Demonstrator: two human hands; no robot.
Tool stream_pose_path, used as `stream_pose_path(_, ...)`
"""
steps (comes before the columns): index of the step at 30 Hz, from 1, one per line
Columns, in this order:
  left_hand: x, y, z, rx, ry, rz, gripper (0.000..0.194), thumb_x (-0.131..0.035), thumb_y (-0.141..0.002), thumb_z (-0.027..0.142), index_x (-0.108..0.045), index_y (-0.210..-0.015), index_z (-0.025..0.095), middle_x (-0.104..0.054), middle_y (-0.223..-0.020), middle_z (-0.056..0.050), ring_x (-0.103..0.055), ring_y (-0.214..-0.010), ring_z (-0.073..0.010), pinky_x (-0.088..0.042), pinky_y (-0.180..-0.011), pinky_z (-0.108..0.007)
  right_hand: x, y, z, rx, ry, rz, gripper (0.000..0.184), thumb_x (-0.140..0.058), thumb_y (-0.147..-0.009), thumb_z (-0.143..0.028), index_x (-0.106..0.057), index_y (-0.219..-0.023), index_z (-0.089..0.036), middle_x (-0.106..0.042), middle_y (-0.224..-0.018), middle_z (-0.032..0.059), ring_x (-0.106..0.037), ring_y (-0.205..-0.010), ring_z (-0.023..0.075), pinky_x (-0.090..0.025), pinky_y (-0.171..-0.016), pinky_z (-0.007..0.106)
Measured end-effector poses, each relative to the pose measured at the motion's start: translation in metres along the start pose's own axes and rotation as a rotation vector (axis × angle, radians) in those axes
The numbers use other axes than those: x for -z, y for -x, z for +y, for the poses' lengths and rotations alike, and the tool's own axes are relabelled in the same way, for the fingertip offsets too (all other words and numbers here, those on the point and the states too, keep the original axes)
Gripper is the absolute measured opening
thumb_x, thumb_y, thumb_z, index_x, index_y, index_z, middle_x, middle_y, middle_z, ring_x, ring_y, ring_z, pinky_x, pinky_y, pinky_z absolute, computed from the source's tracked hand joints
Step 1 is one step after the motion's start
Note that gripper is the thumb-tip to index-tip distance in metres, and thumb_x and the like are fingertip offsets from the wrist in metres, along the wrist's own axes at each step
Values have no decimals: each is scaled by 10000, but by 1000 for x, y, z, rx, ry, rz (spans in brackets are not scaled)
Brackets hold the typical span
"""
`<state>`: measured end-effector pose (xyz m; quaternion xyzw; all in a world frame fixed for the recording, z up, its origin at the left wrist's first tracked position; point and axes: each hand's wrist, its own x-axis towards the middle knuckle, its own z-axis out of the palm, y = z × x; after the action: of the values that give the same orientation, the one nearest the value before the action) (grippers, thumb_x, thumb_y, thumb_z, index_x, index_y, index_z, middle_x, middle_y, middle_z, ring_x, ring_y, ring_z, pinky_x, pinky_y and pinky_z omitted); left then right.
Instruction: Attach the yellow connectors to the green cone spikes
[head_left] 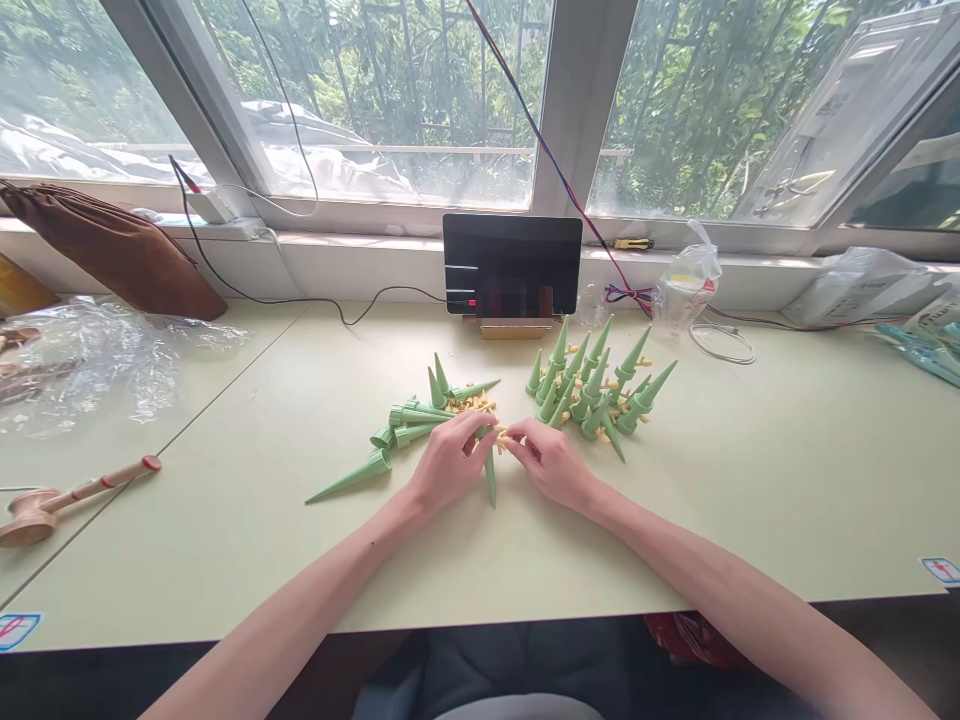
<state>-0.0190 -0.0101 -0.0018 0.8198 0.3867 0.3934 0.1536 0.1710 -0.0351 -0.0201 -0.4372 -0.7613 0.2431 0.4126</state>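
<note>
My left hand [457, 455] is closed on a green plastic watering spike [490, 478], its tip pointing toward me. Between the fingers of my right hand [551, 460] is a small yellow valve [502, 436], held against the spike's wide end; whether it sits inside is hidden by the fingertips. Loose yellow valves [476, 402] lie in a small pile just beyond my left hand. Several green spikes without visible valves [416, 415] lie around that pile, and one spike [351, 478] rests apart at the left. Right of my hands, many spikes with yellow valves [592, 385] stand grouped, mostly points up.
A black tablet [512, 265] leans on a stand at the table's back, with cables nearby. A wooden kendama-like toy [71, 500] and clear plastic wrap [127, 360] lie left. A bagged white roll [684, 290] stands back right, near a coiled white cable [721, 343].
</note>
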Motion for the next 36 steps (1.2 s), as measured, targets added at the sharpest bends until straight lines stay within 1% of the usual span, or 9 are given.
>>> stream_pose_path(9, -2, 1, 0, -12, 10, -6, 79, -574, -921, 171, -646, -943, 194, -657, -823, 5, -479, -541, -82, -424, -569, -229, 3, -1, -4, -30, 2, -44, 241, -440, -1008, -289, -583, -846, -182, -568, -733, 5, -477, -643, 132, -391, -632, 265)
stream_pose_path(14, -2, 1, 1, -6, 11, 1, 84, -563, -925, 175, -645, -931, 192, -657, -831, 0, -475, -541, -82, -428, -570, -231, 4, -1, -7, -28, 7, -68, 152, -513, -969, -303, -587, -912, -182, -567, -744, -7, -413, -555, 105, -377, -586, 259)
stream_pose_path(16, -2, 1, 1, -6, 13, 1, 84, -562, -924, 174, -644, -929, 192, -656, -828, 0, -478, -542, -83, -428, -571, -232, 5, -2, -7, -27, 9, -72, 156, -507, -969, -306, -580, -906, -184, -564, -740, -6, -410, -548, 104, -371, -572, 257)
stream_pose_path(19, -2, 1, 0, -9, 13, -7, 85, -561, -923, 176, -643, -937, 195, -655, -831, 2, -473, -539, -83, -430, -575, -237, 5, -2, -7, -21, 19, -76, 261, -458, -995, -349, -556, -814, -188, -527, -690, -8, -408, -566, 116, -357, -559, 258)
stream_pose_path(23, -2, 2, 0, -16, 23, -24, 91, -550, -931, 184, -640, -932, 197, -652, -839, 0, -463, -533, -81, -428, -574, -238, 4, -2, -4, -10, 38, -95, 420, -402, -1017, -415, -469, -663, -199, -430, -599, -24, -376, -562, 121, -330, -546, 261)
stream_pose_path(27, -1, 2, 3, -37, 46, -40, 92, -546, -935, 180, -633, -909, 195, -650, -824, 4, -461, -540, -80, -421, -564, -228, 4, -2, -2, -17, 26, -114, 471, -370, -1024, -435, -438, -622, -198, -384, -570, -32, -358, -547, 117, -315, -551, 261)
stream_pose_path(31, 0, 1, 3, -42, 47, -33, 99, -543, -935, 166, -636, -915, 196, -654, -833, 1, -462, -553, -81, -422, -567, -225, 4, -2, -2, -36, -1, -113, 443, -384, -1023, -416, -498, -659, -189, -409, -578, -37, -376, -547, 111, -318, -555, 254)
stream_pose_path(34, -1, 1, 2, -34, 31, -19, 92, -554, -931, 164, -640, -928, 195, -659, -842, 0, -464, -543, -78, -425, -568, -228, 5, -2, -3, -64, -51, -109, 316, -444, -1004, -420, -592, -854, -185, -461, -599, -49, -382, -529, 104, -331, -543, 244)
stream_pose_path(36, -1, 1, 1, -25, 25, -8, 85, -561, -929, 170, -642, -928, 195, -662, -846, -2, -470, -537, -77, -426, -563, -230, 6, -1, -4, -79, -78, -107, 264, -494, -982, -425, -598, -1003, -183, -512, -621, -51, -390, -512, 101, -345, -536, 242)
